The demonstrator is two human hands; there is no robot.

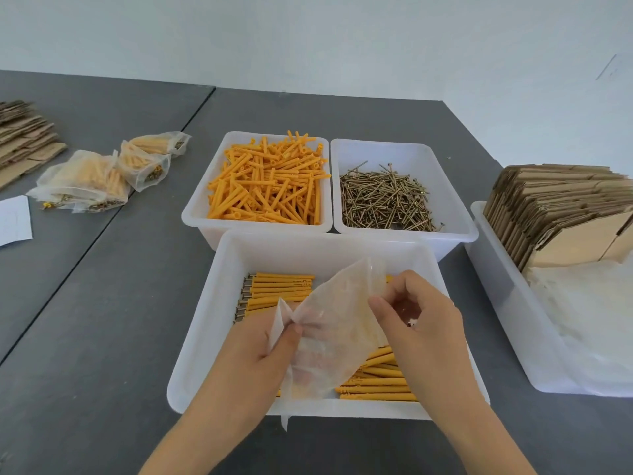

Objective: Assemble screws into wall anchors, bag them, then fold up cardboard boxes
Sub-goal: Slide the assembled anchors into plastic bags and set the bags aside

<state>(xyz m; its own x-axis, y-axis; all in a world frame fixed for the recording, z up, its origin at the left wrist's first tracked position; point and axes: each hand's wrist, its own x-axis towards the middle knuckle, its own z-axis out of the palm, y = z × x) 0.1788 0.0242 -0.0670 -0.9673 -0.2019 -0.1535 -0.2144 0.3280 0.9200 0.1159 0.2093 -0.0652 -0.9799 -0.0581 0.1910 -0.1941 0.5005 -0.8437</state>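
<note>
Above the near white bin (212, 323) hangs a thin translucent plastic bag (337, 323), held between both hands. My left hand (260, 351) pinches its left edge. My right hand (421, 320) pinches its upper right edge with thumb and fingers. The bag looks empty. In the bin lie rows of orange anchors with screws in them (281, 291), partly hidden by the bag and hands. Behind stand a white bin of loose orange wall anchors (270, 183) and a white bin of brass screws (385, 198).
Filled bags of anchors (99, 176) lie at the left on the grey table (102, 320). Flat cardboard (24, 138) is stacked at the far left, with a white paper (13, 219) nearby. At the right a long white bin (503, 303) holds flat cardboard boxes (561, 214) and spare plastic bags (589, 310).
</note>
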